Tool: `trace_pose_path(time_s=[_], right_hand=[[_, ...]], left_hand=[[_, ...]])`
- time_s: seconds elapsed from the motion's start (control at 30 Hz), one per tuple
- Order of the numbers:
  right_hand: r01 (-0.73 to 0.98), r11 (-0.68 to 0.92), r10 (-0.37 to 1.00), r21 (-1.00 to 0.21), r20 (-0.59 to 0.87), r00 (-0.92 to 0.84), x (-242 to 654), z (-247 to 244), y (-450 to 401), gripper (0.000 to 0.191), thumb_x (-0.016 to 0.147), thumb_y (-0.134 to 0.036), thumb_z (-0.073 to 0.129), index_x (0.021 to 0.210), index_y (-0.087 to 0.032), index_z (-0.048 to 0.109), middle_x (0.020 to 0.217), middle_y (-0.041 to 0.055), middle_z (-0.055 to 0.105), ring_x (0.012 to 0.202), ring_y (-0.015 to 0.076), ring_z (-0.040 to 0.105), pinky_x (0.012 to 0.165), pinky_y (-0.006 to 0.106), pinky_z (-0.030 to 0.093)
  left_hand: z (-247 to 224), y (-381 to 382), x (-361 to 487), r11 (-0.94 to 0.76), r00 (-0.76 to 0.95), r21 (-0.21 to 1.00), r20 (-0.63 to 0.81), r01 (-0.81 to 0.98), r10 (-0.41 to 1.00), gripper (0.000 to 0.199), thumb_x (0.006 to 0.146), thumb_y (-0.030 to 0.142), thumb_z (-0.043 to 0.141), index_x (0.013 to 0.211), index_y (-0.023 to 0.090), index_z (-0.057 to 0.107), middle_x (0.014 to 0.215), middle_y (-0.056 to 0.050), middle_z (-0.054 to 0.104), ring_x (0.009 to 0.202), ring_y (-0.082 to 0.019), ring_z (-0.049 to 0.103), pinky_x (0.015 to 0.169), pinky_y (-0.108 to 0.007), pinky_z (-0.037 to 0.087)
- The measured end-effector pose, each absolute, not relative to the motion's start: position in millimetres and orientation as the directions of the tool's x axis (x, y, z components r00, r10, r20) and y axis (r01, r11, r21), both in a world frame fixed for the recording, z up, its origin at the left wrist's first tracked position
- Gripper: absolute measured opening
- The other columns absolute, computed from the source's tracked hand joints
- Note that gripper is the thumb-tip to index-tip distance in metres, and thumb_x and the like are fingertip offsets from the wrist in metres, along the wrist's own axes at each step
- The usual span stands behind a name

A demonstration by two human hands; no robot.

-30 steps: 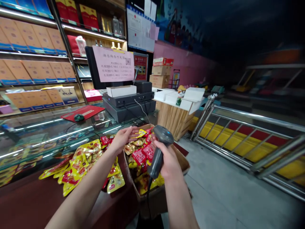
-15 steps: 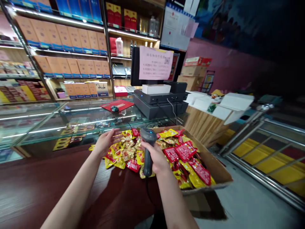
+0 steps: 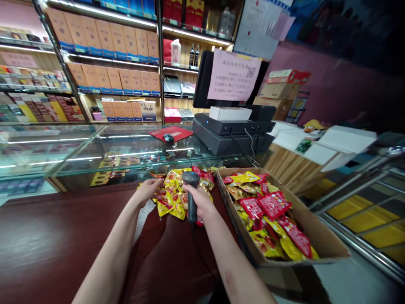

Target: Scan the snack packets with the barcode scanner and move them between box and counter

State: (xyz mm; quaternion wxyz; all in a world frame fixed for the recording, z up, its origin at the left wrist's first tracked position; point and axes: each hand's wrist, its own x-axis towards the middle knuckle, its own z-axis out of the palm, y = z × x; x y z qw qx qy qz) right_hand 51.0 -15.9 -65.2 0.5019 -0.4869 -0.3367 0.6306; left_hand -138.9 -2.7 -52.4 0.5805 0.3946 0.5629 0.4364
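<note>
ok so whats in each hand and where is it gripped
The right hand grips a barcode scanner by its handle, below the head; the left hand is open and holds nothing.

Pink notice (image 3: pixel 234 75) taped on the till monitor (image 3: pixel 202 80): printed Chinese lines and a QR code, too small to read | wall notice (image 3: pixel 259 25): unreadable | red snack packets (image 3: pixel 274 204): print too blurred to read
</note>
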Motion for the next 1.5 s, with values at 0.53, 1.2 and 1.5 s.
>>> trace_pose_path(time_s=[0.53,1.2,1.5], right_hand=[[-0.456,-0.413,0.909,-0.788,-0.332,-0.25,36.9,-69.4,-6.5,0.016,0.068,-0.02,0.066,0.082,-0.013,0.067,0.079,0.0073,0.072,0.072,0.0142,0.068,0.068,0.024,0.054],[-0.219,-0.195,0.981,-0.956,-0.19,-0.044,84.4,-45.6,-82.5,0.025,0.071,-0.035,0.068,0.085,-0.014,0.064,0.064,0.0019,0.066,0.05,0.0114,0.059,0.044,0.02,0.045],[-0.056,-0.132,0.989,-0.99,-0.127,-0.074,87.2,-45.2,-99.6,0.03,0.074,-0.044,0.062,0.066,-0.016,0.056,0.043,-0.0042,0.052,0.035,0.0081,0.044,0.036,0.019,0.036]], left_hand=[[-64.6,-0.8,-137.6,0.318,0.089,0.948,-0.318,0.022,0.944,0.042,0.069,0.049,0.07,0.09,0.013,0.068,0.09,-0.013,0.07,0.068,-0.02,0.065,0.052,-0.027,0.051],[-79.1,1.8,-105.8,0.276,0.171,0.906,-0.232,-0.32,0.958,0.037,0.057,0.025,0.083,0.079,0.016,0.054,0.065,0.003,0.058,0.048,-0.005,0.052,0.045,-0.016,0.043],[-83.4,-5.6,-84.7,0.237,0.162,0.941,-0.202,-0.241,0.966,0.045,0.053,0.035,0.083,0.082,0.018,0.053,0.069,0.004,0.06,0.05,-0.006,0.053,0.044,-0.017,0.038]])
